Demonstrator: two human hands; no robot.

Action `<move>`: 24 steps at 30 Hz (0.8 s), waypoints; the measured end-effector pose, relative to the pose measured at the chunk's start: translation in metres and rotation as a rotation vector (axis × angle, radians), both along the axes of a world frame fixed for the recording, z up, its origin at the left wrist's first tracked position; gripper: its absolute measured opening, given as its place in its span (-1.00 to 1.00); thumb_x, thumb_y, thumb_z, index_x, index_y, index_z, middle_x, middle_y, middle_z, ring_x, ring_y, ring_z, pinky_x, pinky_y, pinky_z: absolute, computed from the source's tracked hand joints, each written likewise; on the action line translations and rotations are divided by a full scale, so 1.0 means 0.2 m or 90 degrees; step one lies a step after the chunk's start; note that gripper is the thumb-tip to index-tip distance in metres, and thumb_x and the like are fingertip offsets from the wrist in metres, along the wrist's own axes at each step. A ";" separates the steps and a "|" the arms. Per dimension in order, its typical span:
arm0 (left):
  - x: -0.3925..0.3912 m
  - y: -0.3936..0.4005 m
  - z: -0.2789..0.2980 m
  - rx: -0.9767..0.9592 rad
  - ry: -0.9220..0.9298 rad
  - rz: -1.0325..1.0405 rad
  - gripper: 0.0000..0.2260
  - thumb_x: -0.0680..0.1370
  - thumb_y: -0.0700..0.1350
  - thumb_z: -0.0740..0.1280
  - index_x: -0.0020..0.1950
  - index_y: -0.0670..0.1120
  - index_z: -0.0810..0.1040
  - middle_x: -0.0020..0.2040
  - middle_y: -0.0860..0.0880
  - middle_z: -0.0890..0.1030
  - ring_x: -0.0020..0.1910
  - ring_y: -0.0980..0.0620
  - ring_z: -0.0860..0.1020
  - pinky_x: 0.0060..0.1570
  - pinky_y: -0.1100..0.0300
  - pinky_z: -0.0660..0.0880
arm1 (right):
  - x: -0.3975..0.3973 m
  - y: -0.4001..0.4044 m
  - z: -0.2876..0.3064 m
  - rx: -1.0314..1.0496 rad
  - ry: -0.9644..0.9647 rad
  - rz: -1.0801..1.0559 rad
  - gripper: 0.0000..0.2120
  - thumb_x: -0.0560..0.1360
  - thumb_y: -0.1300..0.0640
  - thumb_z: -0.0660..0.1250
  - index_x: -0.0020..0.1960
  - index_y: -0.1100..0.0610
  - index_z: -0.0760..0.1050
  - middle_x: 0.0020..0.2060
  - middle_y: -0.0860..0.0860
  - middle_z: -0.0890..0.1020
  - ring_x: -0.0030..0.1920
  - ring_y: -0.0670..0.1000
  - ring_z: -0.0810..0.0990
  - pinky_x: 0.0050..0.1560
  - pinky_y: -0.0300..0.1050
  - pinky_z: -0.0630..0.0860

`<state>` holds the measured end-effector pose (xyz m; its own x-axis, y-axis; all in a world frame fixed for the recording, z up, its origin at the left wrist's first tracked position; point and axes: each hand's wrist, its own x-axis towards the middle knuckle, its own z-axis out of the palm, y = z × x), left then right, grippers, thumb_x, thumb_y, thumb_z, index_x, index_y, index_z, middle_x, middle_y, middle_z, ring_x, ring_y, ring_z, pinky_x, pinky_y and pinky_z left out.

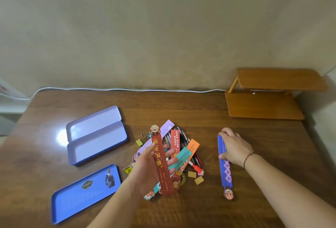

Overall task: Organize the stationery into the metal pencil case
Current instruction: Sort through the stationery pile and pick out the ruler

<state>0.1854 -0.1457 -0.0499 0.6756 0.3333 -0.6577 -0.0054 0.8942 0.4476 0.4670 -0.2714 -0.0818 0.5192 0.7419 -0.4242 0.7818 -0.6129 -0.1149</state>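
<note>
Now I see my left hand (151, 165) raised palm-up, pinching a red ruler (161, 162) above the stationery pile (181, 147); right hand (233, 147) presses a blue ruler (225, 169) flat on the bench (200, 209); open pencil case (96, 135) lies left.

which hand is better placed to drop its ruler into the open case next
Left, probably. The left hand already holds the red ruler lifted, on the side of the open pencil case. The right hand rests on the blue ruler, flat on the table, farther away.
</note>
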 end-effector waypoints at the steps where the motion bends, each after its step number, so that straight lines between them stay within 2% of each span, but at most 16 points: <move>1: 0.00 0.00 0.00 0.002 -0.002 0.000 -0.51 0.57 0.17 0.27 0.35 -0.14 0.47 0.27 -0.21 0.58 0.12 -0.19 0.60 0.11 -0.13 0.51 | 0.01 0.00 0.01 -0.003 0.008 -0.009 -0.33 0.30 -0.06 0.54 0.31 -0.02 0.33 0.30 -0.11 0.29 0.22 -0.02 0.40 -0.01 -0.10 0.53; 3: -0.01 -0.01 0.00 0.001 -0.005 0.008 -0.51 0.57 0.16 0.27 0.36 -0.15 0.46 0.28 -0.22 0.57 0.14 -0.20 0.59 0.13 -0.12 0.50 | 0.04 0.00 0.05 0.036 0.030 -0.026 -0.72 0.37 0.03 0.49 -0.02 -0.08 0.45 0.13 -0.08 0.47 0.05 -0.04 0.49 -0.07 -0.12 0.52; 4: -0.01 -0.01 0.00 0.002 -0.005 0.013 -0.51 0.57 0.16 0.27 0.37 -0.15 0.46 0.28 -0.22 0.57 0.15 -0.20 0.58 0.13 -0.12 0.50 | 0.07 -0.01 0.08 0.075 0.056 -0.049 -0.82 0.40 0.10 0.46 -0.16 -0.08 0.46 -0.01 -0.05 0.55 -0.04 -0.03 0.53 -0.10 -0.14 0.50; 6: -0.02 0.00 0.00 0.004 -0.007 0.028 -0.50 0.58 0.15 0.27 0.39 -0.15 0.44 0.30 -0.24 0.55 0.18 -0.22 0.55 0.15 -0.12 0.47 | 0.15 -0.07 0.13 0.189 0.172 -0.128 -0.78 0.42 0.25 0.43 -0.28 -0.01 0.50 -0.25 0.02 0.60 -0.23 0.00 0.55 -0.25 -0.18 0.42; 8: -0.03 0.00 -0.01 0.000 -0.011 0.051 -0.47 0.57 0.15 0.29 0.40 -0.18 0.42 0.32 -0.25 0.53 0.20 -0.22 0.53 0.19 -0.14 0.43 | 0.20 -0.16 0.22 0.337 0.443 -0.285 -0.82 0.47 0.40 0.34 -0.17 0.14 0.57 -0.31 0.10 0.54 -0.41 -0.04 0.46 -0.44 -0.25 0.36; 10: -0.03 0.00 -0.01 -0.006 -0.013 0.074 -0.46 0.57 0.16 0.29 0.39 -0.20 0.44 0.31 -0.25 0.54 0.22 -0.22 0.53 0.28 -0.17 0.37 | 0.16 -0.23 0.30 0.462 0.716 -0.440 -0.74 0.50 0.46 0.22 0.06 0.20 0.55 -0.25 0.13 0.50 -0.46 -0.07 0.44 -0.53 -0.29 0.36; 12: -0.02 -0.02 -0.02 -0.008 -0.022 0.089 -0.47 0.57 0.17 0.28 0.37 -0.18 0.46 0.29 -0.23 0.56 0.23 -0.21 0.55 0.29 -0.18 0.38 | 0.01 -0.22 0.34 0.541 0.808 -0.535 -0.73 0.50 0.46 0.19 0.10 0.23 0.53 -0.22 0.15 0.52 -0.44 -0.03 0.51 -0.50 -0.27 0.48; 15: 0.01 -0.05 0.00 -0.008 -0.040 0.093 -0.52 0.58 0.15 0.26 0.33 -0.18 0.47 0.29 -0.20 0.57 0.23 -0.20 0.56 0.18 -0.13 0.48 | -0.33 -0.15 0.34 0.560 0.802 -0.617 -0.85 0.45 0.40 0.30 0.00 0.28 0.52 -0.28 0.17 0.65 -0.42 0.01 0.60 -0.52 -0.23 0.52; 17: 0.04 -0.07 0.01 0.006 -0.044 0.086 -0.57 0.57 0.10 0.27 0.28 -0.18 0.51 0.26 -0.20 0.59 0.23 -0.20 0.56 0.12 -0.09 0.53 | -0.55 -0.10 0.29 0.510 0.770 -0.628 -0.87 0.41 0.34 0.40 -0.05 0.25 0.53 -0.31 0.14 0.69 -0.46 0.02 0.61 -0.65 -0.25 0.37; 20: 0.04 -0.07 0.02 0.033 -0.068 0.099 -0.66 0.58 0.02 0.23 0.24 -0.17 0.52 0.18 -0.23 0.62 0.14 -0.19 0.61 0.05 -0.10 0.57 | -0.78 -0.07 0.20 0.451 0.723 -0.641 -0.85 0.38 0.26 0.47 -0.12 0.24 0.52 -0.31 0.14 0.70 -0.54 0.04 0.55 -0.67 -0.31 0.19; 22: 0.03 -0.05 0.01 0.039 -0.067 0.130 -0.70 0.61 -0.07 0.18 0.28 -0.17 0.47 0.21 -0.21 0.62 0.12 -0.18 0.62 0.05 -0.10 0.57 | -0.87 -0.06 0.17 0.394 0.691 -0.560 -0.82 0.37 0.20 0.50 -0.17 0.23 0.51 -0.34 0.14 0.69 -0.57 0.04 0.51 -0.65 -0.28 0.26; 24: 0.01 -0.04 0.00 0.043 -0.042 0.152 -0.74 0.64 -0.17 0.15 0.30 -0.20 0.45 0.19 -0.23 0.63 0.10 -0.20 0.64 0.00 -0.09 0.60 | -0.90 -0.05 0.14 0.311 0.643 -0.405 -0.82 0.37 0.06 0.49 -0.25 0.13 0.55 -0.39 0.03 0.68 -0.58 -0.02 0.51 -0.56 -0.23 0.34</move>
